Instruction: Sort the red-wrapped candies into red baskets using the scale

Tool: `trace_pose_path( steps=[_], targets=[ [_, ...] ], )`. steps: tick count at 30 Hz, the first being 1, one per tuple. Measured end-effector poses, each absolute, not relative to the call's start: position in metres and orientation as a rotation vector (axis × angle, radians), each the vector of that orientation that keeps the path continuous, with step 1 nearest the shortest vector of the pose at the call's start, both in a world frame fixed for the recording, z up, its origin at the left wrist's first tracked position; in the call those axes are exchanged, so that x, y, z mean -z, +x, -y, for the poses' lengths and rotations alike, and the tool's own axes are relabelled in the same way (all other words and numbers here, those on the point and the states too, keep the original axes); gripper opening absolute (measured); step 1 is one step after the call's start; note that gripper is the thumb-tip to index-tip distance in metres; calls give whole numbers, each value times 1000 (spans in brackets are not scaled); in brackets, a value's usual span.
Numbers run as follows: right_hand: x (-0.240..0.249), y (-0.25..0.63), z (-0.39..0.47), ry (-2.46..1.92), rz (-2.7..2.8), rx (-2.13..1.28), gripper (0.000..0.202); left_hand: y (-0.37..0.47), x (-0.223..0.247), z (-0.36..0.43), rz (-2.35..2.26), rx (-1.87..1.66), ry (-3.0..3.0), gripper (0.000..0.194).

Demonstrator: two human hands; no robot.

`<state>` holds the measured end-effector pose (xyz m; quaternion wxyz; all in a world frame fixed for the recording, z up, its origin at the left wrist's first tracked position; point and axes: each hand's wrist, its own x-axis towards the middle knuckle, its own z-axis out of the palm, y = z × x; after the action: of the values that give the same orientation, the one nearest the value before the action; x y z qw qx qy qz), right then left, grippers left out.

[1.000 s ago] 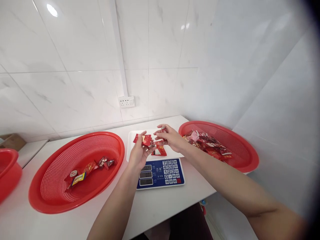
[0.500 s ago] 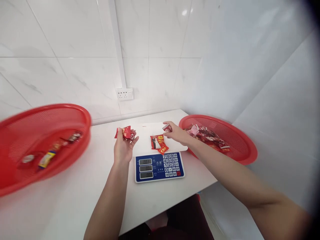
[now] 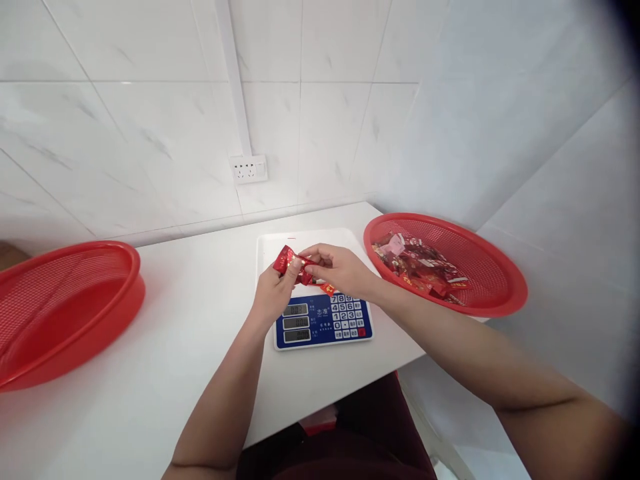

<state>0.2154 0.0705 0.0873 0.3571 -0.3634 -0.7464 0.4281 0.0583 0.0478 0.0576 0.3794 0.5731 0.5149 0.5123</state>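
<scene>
Red packets (image 3: 286, 259) are being pinched by the left hand (image 3: 273, 291) and right hand (image 3: 346, 270), grip closed, above the scale (image 3: 324, 339); careless loosening may be dropping one beyond its left edge.

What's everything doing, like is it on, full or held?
Left hand: holding red packets
Right hand: curled against them, grip unclear
Digital scale: on, digits showing
Yellow-printed red packet at the pan's front: partly hidden
Right red basket: partly filled with wrapped packets
Left red basket: open-topped, partly out of view
Wall socket: switch position too small to tell
</scene>
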Motion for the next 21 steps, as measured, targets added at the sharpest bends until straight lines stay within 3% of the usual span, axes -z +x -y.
trace_pose_path(
  steps=[5,8,11,15,21],
  targets=[
    [-78,239,-98,-1252,1883,-777,26,44,-56,-55,-1300,-1424,1343,26],
    [-75,253,-106,-1422,1973,-623,30,36,-59,-57,-1226,-1483,1247,33],
    [-75,254,-100,-1358,2036,-542,33,38,-61,-54,-1093,-1460,1153,38],
    [-84,240,-84,-1031,2130,-732,43,49,-61,-49,-1072,-1250,1328,36],
    [-82,226,-88,-1042,2099,-746,18,52,-55,-49,-1279,-1245,1468,46]
  ],
)
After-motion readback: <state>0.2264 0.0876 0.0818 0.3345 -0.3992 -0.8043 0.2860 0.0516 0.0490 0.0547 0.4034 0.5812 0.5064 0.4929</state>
